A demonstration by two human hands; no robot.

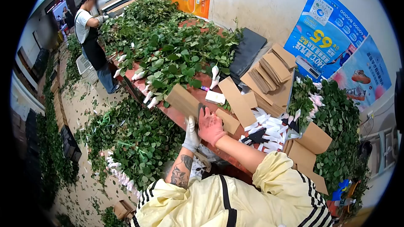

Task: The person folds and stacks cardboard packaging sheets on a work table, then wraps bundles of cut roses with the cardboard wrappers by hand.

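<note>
My left hand, in a white glove, is at the table's near edge with its fingers closed against the lower edge of a brown cardboard piece. Beside it, my right hand in a pinkish-red glove is closed at the right end of the same cardboard. A small dark patch shows at that end by the right fingertips; I cannot make out what it is. More cardboard strips lie just right of my right hand. A small white box sits beyond it on the red table.
Leafy rose stems with white-wrapped heads cover the table's far part. Stacked cardboard and white strips lie at right. More stems fill the floor at left. A person in a black apron stands across at the left.
</note>
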